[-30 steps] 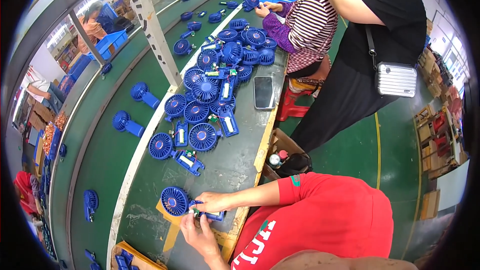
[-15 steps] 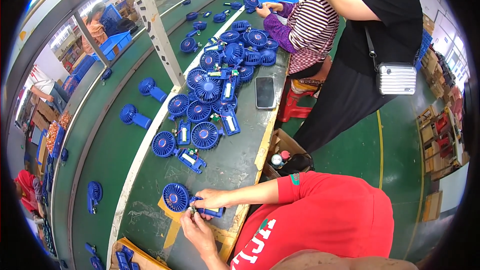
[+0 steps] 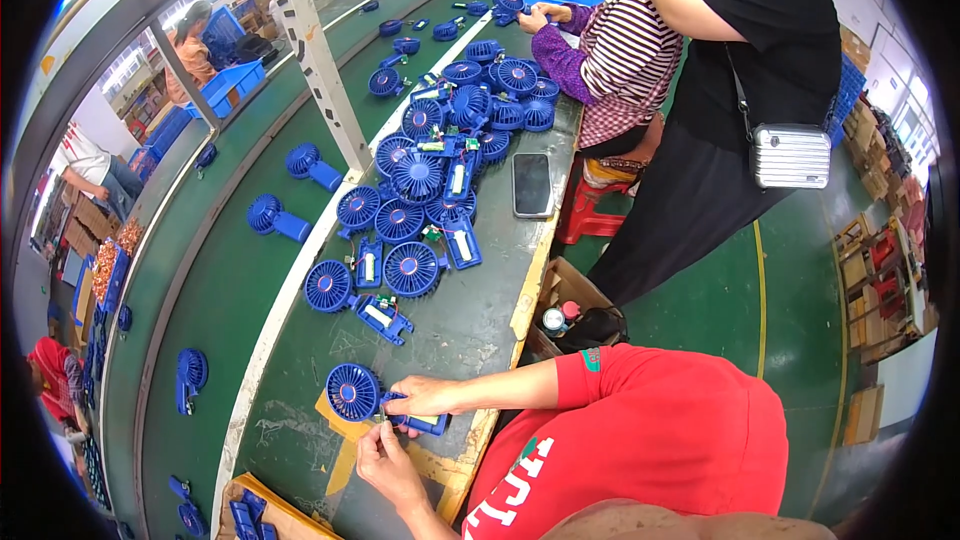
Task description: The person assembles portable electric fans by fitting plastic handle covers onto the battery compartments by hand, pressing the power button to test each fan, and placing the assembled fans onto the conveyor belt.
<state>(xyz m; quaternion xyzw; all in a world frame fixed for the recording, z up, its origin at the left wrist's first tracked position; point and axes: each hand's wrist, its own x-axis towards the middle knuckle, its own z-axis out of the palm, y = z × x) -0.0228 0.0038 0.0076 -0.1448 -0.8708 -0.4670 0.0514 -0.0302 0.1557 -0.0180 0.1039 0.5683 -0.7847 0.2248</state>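
Unit in hand: blue handheld fan [image 3: 362,396], round grille head to the left, open handle half to the right; lies on a yellow patch at the near edge of the green bench [image 3: 470,330].
Right hand [image 3: 425,397]: rests on the handle, fingers closed down on it, pinning it to the bench.
Left hand [image 3: 385,455]: just below the handle, fingertips pinched together at its lower edge; what they pinch is too small to tell.
Stage, judged: handle shell looks open, so assembly of this unit seems unfinished.
Queue: pile of open fans [image 3: 420,210] farther up the bench, boards showing.
Belt: closed fans [image 3: 277,219] lie spaced apart.
Nearby: black phone [image 3: 531,184] at the bench's right edge.
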